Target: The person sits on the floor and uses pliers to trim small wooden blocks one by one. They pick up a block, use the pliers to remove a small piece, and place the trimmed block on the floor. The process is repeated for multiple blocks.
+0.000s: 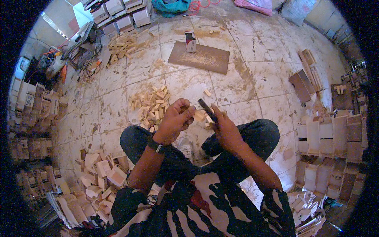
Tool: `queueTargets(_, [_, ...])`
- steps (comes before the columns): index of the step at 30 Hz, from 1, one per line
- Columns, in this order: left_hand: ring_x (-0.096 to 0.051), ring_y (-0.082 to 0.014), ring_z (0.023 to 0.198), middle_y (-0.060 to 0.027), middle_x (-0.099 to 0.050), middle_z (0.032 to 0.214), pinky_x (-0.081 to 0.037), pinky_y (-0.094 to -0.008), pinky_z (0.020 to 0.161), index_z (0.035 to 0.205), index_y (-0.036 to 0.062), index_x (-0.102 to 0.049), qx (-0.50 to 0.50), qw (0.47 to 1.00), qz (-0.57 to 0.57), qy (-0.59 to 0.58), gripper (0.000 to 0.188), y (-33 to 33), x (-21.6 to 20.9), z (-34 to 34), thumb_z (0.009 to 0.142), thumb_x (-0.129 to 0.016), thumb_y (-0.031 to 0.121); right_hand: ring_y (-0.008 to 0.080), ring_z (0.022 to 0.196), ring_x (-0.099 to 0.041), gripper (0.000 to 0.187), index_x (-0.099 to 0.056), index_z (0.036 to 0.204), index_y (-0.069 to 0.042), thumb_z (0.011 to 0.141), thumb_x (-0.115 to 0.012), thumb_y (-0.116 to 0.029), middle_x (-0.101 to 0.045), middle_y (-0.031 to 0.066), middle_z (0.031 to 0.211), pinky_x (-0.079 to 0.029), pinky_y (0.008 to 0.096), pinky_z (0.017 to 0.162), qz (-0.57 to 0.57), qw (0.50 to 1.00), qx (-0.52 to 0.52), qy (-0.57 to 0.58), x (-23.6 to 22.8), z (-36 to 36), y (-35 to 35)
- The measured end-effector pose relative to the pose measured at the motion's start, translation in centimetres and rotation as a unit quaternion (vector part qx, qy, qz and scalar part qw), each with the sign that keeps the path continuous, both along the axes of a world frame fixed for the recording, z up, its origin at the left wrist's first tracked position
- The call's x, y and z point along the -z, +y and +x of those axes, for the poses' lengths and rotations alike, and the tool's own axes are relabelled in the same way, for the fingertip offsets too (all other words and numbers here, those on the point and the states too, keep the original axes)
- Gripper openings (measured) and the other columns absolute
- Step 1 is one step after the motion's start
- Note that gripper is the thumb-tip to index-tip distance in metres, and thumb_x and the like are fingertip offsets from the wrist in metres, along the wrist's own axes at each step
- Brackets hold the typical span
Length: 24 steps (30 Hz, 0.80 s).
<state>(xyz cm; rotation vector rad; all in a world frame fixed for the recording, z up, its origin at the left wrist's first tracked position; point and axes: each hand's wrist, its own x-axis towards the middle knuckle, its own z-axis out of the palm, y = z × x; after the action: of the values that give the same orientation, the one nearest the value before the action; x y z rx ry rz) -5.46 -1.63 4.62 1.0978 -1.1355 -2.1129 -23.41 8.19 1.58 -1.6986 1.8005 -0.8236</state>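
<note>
I sit cross-legged on the tiled floor with both hands raised over my legs. My left hand [176, 119] is closed, thumb pressed to curled fingers; anything in it is too small to make out. Close by, my right hand [227, 129] wraps around a dark bar-shaped tool [207, 109], which slants up and left towards the left fingertips. The tool's exact kind does not show. Small pale wood blocks [200, 115] lie on the floor behind the two hands. Left of the left hand spreads a heap of similar wood blocks [149, 107].
Ahead lies a brown board [179, 56] strewn with small pale bits, an upright dark box [190, 42] on it. Another block heap [122, 44] is farther left. Wooden pieces [103, 169] pile beside my left knee. Stacked wooden parts [329, 134] line the right side.
</note>
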Motion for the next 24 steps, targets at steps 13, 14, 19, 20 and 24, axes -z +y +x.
queueTargets(13, [-0.055,-0.0133,0.059,-0.0062,-0.058,0.069,-0.044,-0.027,0.054,0.095,0.003,-0.051,-0.038,0.878,-0.411,-0.243,0.027,1.6,-1.3,0.0,0.083,-0.067,0.02,0.0198,0.087,-0.061,0.03,-0.052,0.112,-0.003,0.087,-0.061,-0.016,-0.062,0.0092,0.095,-0.05,0.035,0.079,0.066,0.942,0.112,-0.308,-1.6,-3.1,-0.6])
queueTargets(14, [-0.057,-0.0136,0.06,-0.0071,-0.059,0.071,-0.045,-0.0271,0.053,0.098,0.0025,-0.051,-0.034,0.891,-0.387,-0.235,0.027,1.4,0.0,-0.3,0.083,-0.067,0.019,0.019,0.089,-0.06,0.028,-0.052,0.111,-0.002,0.088,-0.06,-0.015,-0.062,0.0082,0.097,-0.049,0.0357,0.081,0.057,0.925,0.12,-0.356,-2.1,-3.5,-0.7])
queueTargets(19, [-0.064,-0.0162,0.066,-0.01,-0.062,0.086,-0.051,-0.0278,0.052,0.115,0.0013,-0.05,0.027,0.986,-0.062,-0.155,0.036,-0.6,11.2,-3.3,0.085,-0.064,0.015,0.0243,0.1,-0.059,0.042,-0.044,0.126,-0.001,0.09,-0.058,-0.017,-0.06,0.0115,0.108,-0.049,0.0416,0.087,-0.042,0.888,0.176,-0.422,-5.3,-6.6,-1.1])
queueTargets(20, [-0.065,-0.0168,0.068,-0.0102,-0.063,0.089,-0.053,-0.0279,0.052,0.118,0.0016,-0.05,0.026,0.986,0.037,-0.162,0.037,-0.7,13.8,-4.2,0.085,-0.063,0.014,0.0253,0.102,-0.059,0.044,-0.042,0.129,-0.002,0.091,-0.057,-0.016,-0.06,0.0123,0.109,-0.05,0.0422,0.087,-0.047,0.884,0.194,-0.422,-5.8,-7.1,-1.1])
queueTargets(24, [-0.066,-0.0222,0.071,-0.0119,-0.065,0.09,-0.055,-0.0346,0.064,0.119,0.002,-0.05,0.005,0.992,0.051,-0.113,0.043,-1.4,22.2,-7.4,0.083,-0.067,0.019,0.0282,0.105,-0.058,0.048,-0.035,0.135,-0.002,0.092,-0.053,-0.012,-0.059,0.0154,0.11,-0.05,0.0446,0.087,-0.108,0.855,0.219,-0.457,-6.8,-8.5,-1.0])
